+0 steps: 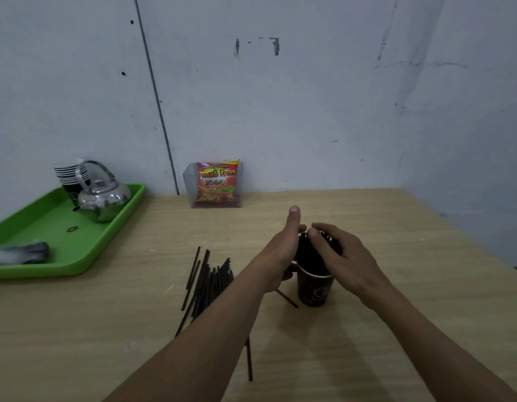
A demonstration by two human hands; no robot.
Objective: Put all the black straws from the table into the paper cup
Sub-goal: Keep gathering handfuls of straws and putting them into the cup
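Note:
A dark paper cup (315, 291) stands on the wooden table (396, 227), with a bundle of black straws (308, 255) upright in it. My left hand (283, 248) cups the bundle from the left, thumb pointing up and fingers curved round behind the straws. From the right, my right hand (338, 252) reaches over the bundle, its fingers curled on the straw tops. A loose pile of black straws (208, 282) lies on the table left of the cup. One single straw (287, 298) lies by the cup's base, another single straw (249, 359) nearer me.
A green tray (77, 256) at the left holds a steel kettle (103, 198), a stack of paper cups (68, 175) and a blurred grey object (19, 253). A clear box with a snack packet (216, 184) stands against the wall. The table's right edge runs diagonally.

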